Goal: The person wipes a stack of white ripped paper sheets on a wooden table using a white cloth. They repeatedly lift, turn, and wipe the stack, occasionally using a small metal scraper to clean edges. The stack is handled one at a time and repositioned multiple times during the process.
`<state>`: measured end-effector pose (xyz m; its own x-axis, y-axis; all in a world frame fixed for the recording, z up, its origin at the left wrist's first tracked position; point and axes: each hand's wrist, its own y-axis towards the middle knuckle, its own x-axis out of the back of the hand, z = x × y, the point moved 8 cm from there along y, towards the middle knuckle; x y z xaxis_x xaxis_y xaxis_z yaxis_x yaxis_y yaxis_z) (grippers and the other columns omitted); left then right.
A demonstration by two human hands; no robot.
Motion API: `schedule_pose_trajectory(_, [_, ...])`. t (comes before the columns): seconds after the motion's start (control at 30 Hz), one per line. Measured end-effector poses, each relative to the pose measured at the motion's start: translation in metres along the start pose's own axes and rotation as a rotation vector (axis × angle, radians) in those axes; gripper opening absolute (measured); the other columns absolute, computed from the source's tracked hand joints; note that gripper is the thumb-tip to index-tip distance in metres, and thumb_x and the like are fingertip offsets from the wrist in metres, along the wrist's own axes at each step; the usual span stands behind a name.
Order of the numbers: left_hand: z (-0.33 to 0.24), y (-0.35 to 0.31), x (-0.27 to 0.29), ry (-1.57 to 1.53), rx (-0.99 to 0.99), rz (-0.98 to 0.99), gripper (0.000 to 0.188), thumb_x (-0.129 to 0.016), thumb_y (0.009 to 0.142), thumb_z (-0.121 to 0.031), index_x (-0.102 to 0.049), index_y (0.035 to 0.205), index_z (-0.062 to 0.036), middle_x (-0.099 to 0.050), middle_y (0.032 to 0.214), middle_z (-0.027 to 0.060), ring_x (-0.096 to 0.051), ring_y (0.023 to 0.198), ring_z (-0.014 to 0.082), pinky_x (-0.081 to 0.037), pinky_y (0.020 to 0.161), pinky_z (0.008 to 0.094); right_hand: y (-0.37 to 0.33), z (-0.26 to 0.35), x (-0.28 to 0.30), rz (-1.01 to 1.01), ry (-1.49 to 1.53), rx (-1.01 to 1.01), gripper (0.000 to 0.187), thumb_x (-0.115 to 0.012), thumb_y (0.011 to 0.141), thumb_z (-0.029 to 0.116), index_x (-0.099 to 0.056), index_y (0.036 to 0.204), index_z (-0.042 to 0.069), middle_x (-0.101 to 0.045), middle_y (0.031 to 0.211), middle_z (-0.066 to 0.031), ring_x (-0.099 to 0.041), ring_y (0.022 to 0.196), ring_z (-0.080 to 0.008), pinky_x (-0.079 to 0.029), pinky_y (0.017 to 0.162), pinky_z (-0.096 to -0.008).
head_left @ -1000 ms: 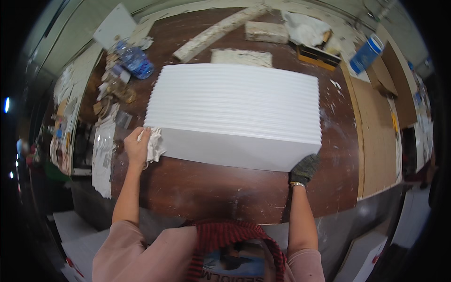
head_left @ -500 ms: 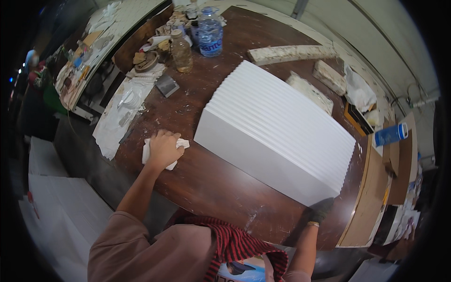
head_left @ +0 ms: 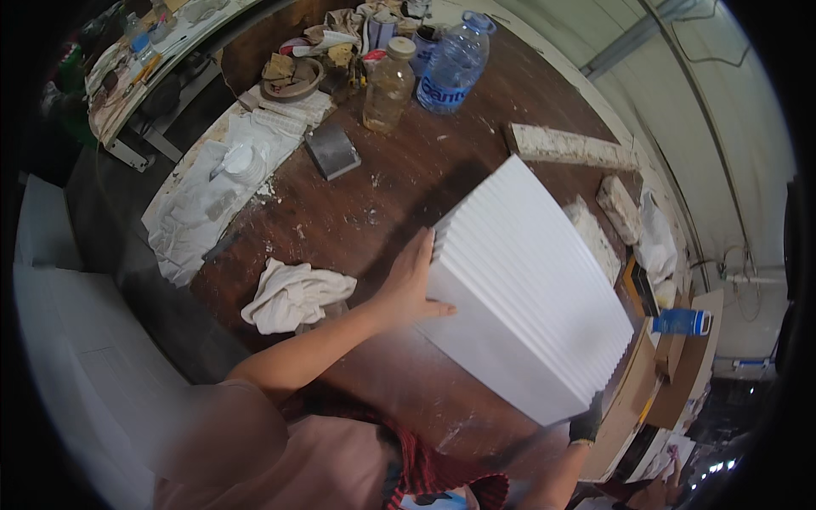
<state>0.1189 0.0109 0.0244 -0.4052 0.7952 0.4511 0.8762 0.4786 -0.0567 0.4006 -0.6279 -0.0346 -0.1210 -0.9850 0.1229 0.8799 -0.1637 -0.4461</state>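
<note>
A long white block (head_left: 544, 285) with a finely ribbed top and smooth side lies across the brown tabletop, between my two hands. At its left end, my left hand (head_left: 410, 285) grips the edge, fingers along the end face and thumb on the smooth side. My right hand (head_left: 585, 425), in a dark glove, holds the near right corner; its fingers are partly hidden behind the block. A crumpled white cloth (head_left: 293, 296) rests on the table to the left of my left forearm. Whether the block is fully off the table I cannot tell.
A large clear bottle (head_left: 455, 72) and a bottle of yellowish liquid (head_left: 390, 89) stand at the back. Nearby sit a grey block (head_left: 332, 151) and a white cup (head_left: 244, 161) on stained paper. Rough whitish bars (head_left: 571, 149) lie beyond the ribbed block; a blue can (head_left: 682, 321) is at right.
My left hand has let go of the white cloth and moved right onto the ribbed block's left end. The block has turned and looks tilted, with my right hand still at its corner. The view has shifted.
</note>
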Motion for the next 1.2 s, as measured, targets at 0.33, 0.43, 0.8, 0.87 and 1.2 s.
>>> schedule_pose_trajectory(0.33, [0.032,0.104,0.0,-0.817,0.08,0.176,0.087,-0.039,0.104,-0.056,-0.005,0.159,0.002,-0.007,0.168,0.0165,-0.005,0.155,0.026,-0.009,0.124,0.0377,0.054,0.085,-0.047,0.327,-0.636,0.084,0.052,-0.065,0.093,0.018,-0.048,0.142,0.013,-0.065,0.097,-0.0009,-0.052,0.065,-0.0082,-0.041,0.051,-0.0249])
schedule_pose_trajectory(0.43, [0.014,0.127,-0.004,-0.818,0.084,0.24,0.091,-0.035,0.103,-0.062,-0.002,0.159,0.0016,-0.006,0.168,0.0167,-0.003,0.156,0.0263,-0.007,0.124,0.0377,0.084,0.095,-0.076,0.339,-0.536,0.0,0.043,-0.07,0.089,0.02,-0.055,0.129,0.014,-0.062,0.088,0.0015,-0.051,0.06,-0.0075,-0.039,0.047,-0.0253])
schedule_pose_trajectory(0.8, [0.01,0.14,-0.002,-0.421,-0.055,0.02,0.09,-0.05,0.101,-0.05,-0.004,0.159,0.001,-0.003,0.166,0.0241,-0.004,0.155,0.0349,-0.009,0.124,0.0397,0.108,0.104,-0.08,0.078,-0.749,0.131,0.058,-0.066,0.088,0.024,-0.049,0.143,0.015,-0.055,0.081,0.0004,-0.043,0.061,-0.0098,-0.038,0.051,-0.0317])
schedule_pose_trajectory(0.87, [0.009,0.14,-0.004,-0.308,-0.063,-0.02,0.085,-0.049,0.104,-0.045,-0.002,0.16,-0.0027,0.006,0.167,0.0214,0.004,0.155,0.0325,-0.006,0.124,0.0415,0.116,0.1,-0.068,0.025,-0.777,0.022,0.064,-0.068,0.084,0.023,-0.047,0.145,0.018,-0.055,0.082,0.0004,-0.042,0.056,-0.0106,-0.036,0.047,-0.032])
schedule_pose_trajectory(1.2, [0.016,0.09,0.009,-0.509,-0.081,-0.078,0.078,-0.053,0.101,-0.026,-0.009,0.159,0.0026,-0.01,0.166,0.0211,-0.008,0.155,0.0329,-0.013,0.123,0.0425,0.062,0.121,-0.118,0.188,-0.618,0.03,0.083,-0.068,0.079,0.007,-0.037,0.154,0.019,-0.055,0.084,-0.0017,-0.042,0.05,-0.0125,-0.037,0.041,-0.0314])
